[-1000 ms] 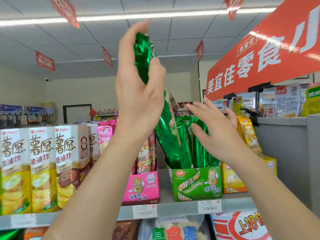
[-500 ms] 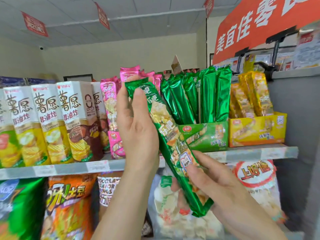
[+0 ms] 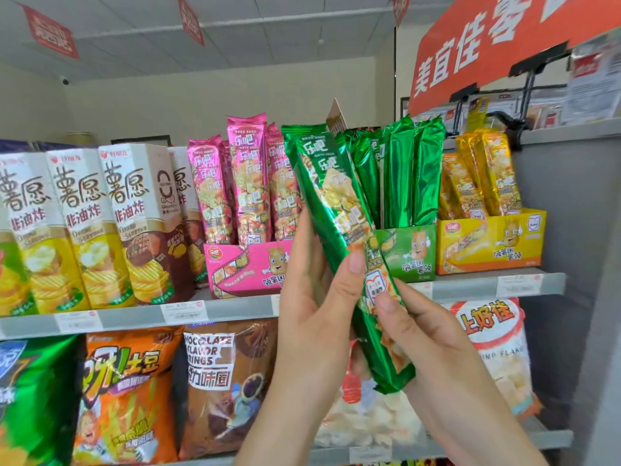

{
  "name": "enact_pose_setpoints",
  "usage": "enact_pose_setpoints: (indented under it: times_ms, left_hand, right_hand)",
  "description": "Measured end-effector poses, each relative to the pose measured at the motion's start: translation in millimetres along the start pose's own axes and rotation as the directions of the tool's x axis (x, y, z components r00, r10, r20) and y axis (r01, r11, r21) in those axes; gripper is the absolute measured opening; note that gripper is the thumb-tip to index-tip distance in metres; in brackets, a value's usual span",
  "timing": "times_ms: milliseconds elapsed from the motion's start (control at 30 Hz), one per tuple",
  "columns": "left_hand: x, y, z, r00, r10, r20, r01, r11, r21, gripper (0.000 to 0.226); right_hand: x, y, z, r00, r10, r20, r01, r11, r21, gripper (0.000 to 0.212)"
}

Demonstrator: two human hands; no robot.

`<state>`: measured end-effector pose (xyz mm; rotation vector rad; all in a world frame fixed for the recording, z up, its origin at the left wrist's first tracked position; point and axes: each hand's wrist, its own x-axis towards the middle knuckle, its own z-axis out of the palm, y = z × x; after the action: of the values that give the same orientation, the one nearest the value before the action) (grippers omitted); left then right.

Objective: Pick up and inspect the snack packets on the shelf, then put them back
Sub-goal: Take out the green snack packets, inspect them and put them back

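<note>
Shop shelving stacked with snacks fills the view beneath an orange sign [image 3: 504, 38] printed with white characters. Both hands hold one long green snack packet [image 3: 339, 227] slantwise in front of the upper shelf [image 3: 235, 309], its printed face toward the camera. Its top end leans left across the pink packets [image 3: 248, 183] and its bottom end hangs below the shelf edge.

The left hand [image 3: 312, 297] grips the packet's middle, thumb pressed across the front and fingers wrapped behind. The right hand [image 3: 423, 331] pinches the lower part, thumb on the front, fingers curled round the back.

A second ago the left hand alone had the packet raised toward the ceiling, while the right hand was spread open beside the green display box [image 3: 410, 253]. Half a second ago both hands had it. Since then the left hand has slid from the upper part down to the middle, and its thumb has come round to the front.

More green packets [image 3: 403, 176] stand upright in the green display box, flanked by a pink box [image 3: 248, 267] and a yellow box [image 3: 490, 243]. Cream cartons [image 3: 80, 223] line the shelf to the left, and bagged snacks [image 3: 221, 381] sit on the tier below.
</note>
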<state>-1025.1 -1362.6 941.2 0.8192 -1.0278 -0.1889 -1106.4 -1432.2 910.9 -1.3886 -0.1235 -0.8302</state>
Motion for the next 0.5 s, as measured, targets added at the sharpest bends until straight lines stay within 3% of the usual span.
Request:
enact_pose_setpoints:
  times_ms: [133, 267, 333, 400, 500]
  left_hand:
    - [-10, -6, -5, 0.998, 0.059, 0.002, -0.059, 0.998, 0.035, 0.055]
    - [-17, -9, -7, 0.993, 0.078, -0.088, -0.07, 0.994, 0.087, 0.047]
    - [-17, -10, -12, 0.988, 0.065, -0.142, -0.053, 0.995, 0.087, 0.046]
    - [-18, -13, -15, 0.985, 0.05, -0.164, -0.037, 0.996, 0.085, 0.04]
    - [-20, -14, -18, 0.983, 0.003, -0.181, 0.014, 0.996, 0.092, 0.03]
  right_hand:
    - [-5, -2, 4, 0.998, -0.004, -0.06, -0.001, 0.997, -0.078, 0.04]
    - [-13, 4, -1, 0.968, 0.037, -0.249, -0.077, 0.985, -0.153, 0.018]
    - [-12, 3, -1, 0.985, 0.047, -0.167, -0.073, 0.985, -0.155, 0.025]
    - [-10, 3, 0, 0.997, 0.044, -0.07, -0.051, 0.993, -0.108, 0.046]
    - [-8, 8, -2, 0.999, 0.02, -0.051, -0.024, 0.998, -0.066, 0.062]
